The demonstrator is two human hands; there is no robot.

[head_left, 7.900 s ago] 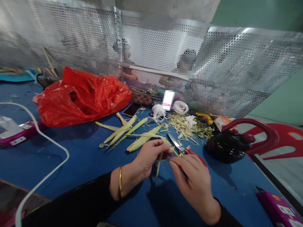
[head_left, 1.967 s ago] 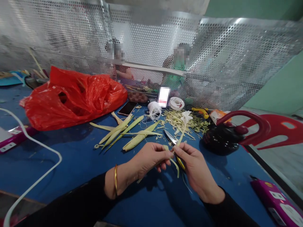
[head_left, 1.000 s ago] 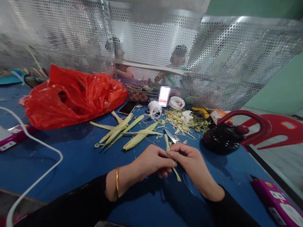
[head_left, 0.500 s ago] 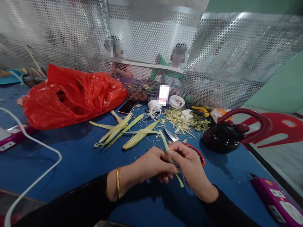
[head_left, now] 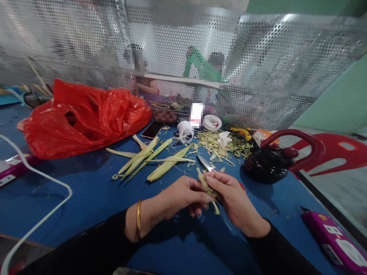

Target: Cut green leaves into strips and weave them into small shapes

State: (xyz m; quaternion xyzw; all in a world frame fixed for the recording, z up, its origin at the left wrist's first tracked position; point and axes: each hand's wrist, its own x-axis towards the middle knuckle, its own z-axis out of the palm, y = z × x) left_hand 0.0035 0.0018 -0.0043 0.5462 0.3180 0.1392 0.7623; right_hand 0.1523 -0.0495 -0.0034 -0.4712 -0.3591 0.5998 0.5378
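Note:
My left hand (head_left: 183, 196) and my right hand (head_left: 232, 200) meet over the blue table, both closed on a pale green strip of corn husk (head_left: 202, 178). The strip is bunched and folded between my fingertips, its lower end poking out below them. A fine thread hangs beside my right palm; whether it is wound round the husk I cannot tell. Just beyond my hands lie scissors (head_left: 204, 162), their red handles mostly hidden by my right hand. Several more corn husks (head_left: 164, 169) are spread to the left of the scissors.
A red plastic bag (head_left: 94, 122) fills the back left, near a phone (head_left: 153, 129). White thread (head_left: 185, 131), a white spool (head_left: 212, 122) and husk scraps (head_left: 237, 147) lie behind. A dark kettle (head_left: 263, 166) and purple power strip (head_left: 332, 236) stand right. A white cable (head_left: 43, 173) crosses left.
The husk strip, straighter and longer before, is now folded and bunched between my fingers. My right hand covers more of the scissors' handles. Behind the perforated screen, a person's green-sleeved arm has risen.

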